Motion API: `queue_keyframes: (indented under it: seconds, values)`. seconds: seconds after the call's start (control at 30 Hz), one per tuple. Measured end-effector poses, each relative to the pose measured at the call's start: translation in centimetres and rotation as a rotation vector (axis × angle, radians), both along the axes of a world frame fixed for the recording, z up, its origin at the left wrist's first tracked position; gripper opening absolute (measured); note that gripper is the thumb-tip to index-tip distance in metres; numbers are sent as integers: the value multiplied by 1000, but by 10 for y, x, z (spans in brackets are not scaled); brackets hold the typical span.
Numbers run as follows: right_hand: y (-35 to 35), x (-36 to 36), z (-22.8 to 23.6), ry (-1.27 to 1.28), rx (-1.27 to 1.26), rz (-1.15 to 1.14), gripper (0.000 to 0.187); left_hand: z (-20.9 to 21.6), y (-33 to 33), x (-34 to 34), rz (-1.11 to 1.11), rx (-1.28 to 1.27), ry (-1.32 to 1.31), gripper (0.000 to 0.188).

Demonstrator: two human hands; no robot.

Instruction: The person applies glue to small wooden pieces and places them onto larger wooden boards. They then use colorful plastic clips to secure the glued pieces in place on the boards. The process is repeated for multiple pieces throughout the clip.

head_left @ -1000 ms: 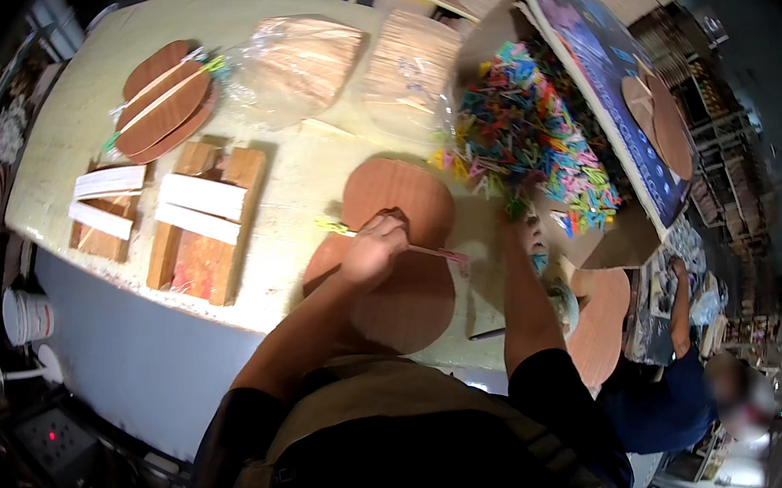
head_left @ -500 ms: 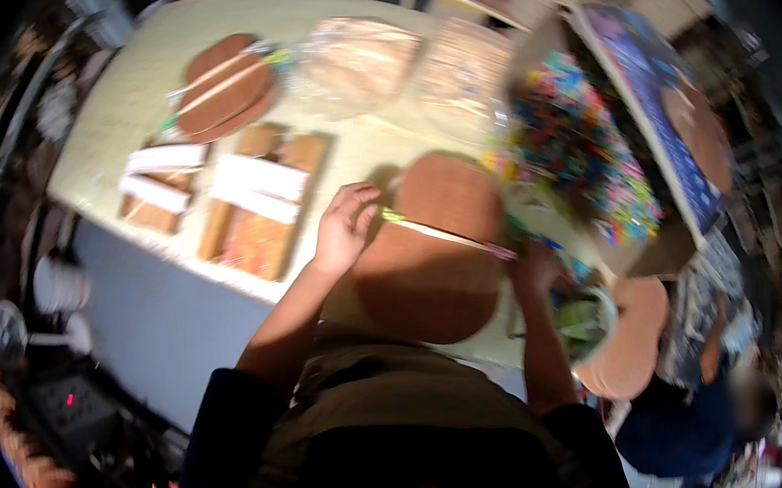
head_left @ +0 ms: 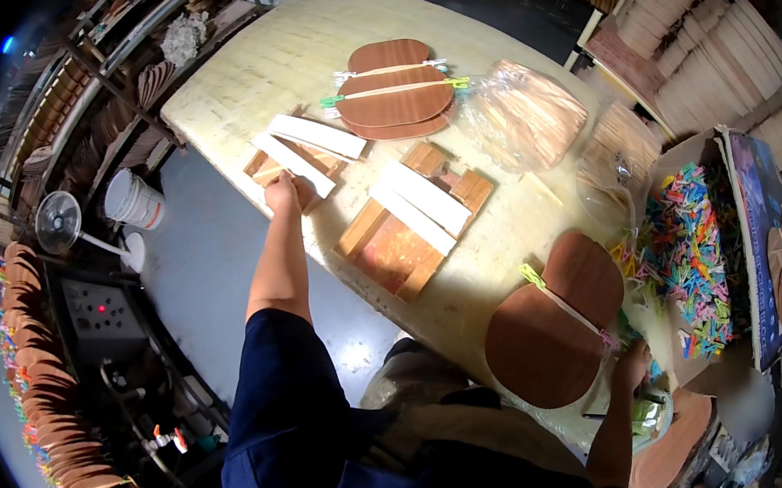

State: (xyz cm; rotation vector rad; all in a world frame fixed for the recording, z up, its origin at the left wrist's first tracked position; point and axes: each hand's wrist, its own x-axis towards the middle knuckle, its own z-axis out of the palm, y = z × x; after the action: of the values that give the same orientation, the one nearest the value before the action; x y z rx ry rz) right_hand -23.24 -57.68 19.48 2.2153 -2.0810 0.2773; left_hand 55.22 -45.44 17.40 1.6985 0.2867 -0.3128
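Observation:
My left hand [head_left: 284, 194] reaches to the near edge of a small wooden frame [head_left: 268, 161], which has white strips across its top. Its fingers are curled together; what they grip, if anything, is hidden. A brown waisted wooden board [head_left: 543, 347] lies near the table edge. Across its waist runs a thin pale wooden strip [head_left: 567, 311], held by a lime-green clothespin [head_left: 532, 275] at one end and a pink clothespin [head_left: 608, 339] at the other. By the pink one is my right hand [head_left: 631, 367], dark, its fingers not clear, above a bowl [head_left: 660, 421] with green contents.
A second wooden frame [head_left: 412, 285] carries white strips. Behind lie clipped brown boards [head_left: 395, 109] and plastic bags of pale wood strips [head_left: 530, 112]. A box of colourful clothespins [head_left: 696, 257] stands at right. A fan [head_left: 59, 224] and white bucket [head_left: 133, 201] are left, beyond the table.
My left hand has left the lime-green clothespin and gone left to the small frame. The view has swung left, so the table appears shifted. My right hand stays by the board's right side.

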Motion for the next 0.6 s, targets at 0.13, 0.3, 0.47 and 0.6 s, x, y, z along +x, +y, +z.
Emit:
queue_keyframes:
  seconds: [0.13,0.3,0.47,0.6]
  values:
    - [1,-24,-16,-144,44,115,17,-37,-1,43,-48,-365,318,20]
    - [7,-33,-42,124,-71,-114,20,-59,3,70,-136,-255,79,20]
    - [13,-24,-33,-339,-129,-125,16,23,-21,-21,-200,-558,-465,11]
    - [10,-15,-17,-221,-109,-56,17,74,-25,-209,-893,-179,-967,6]
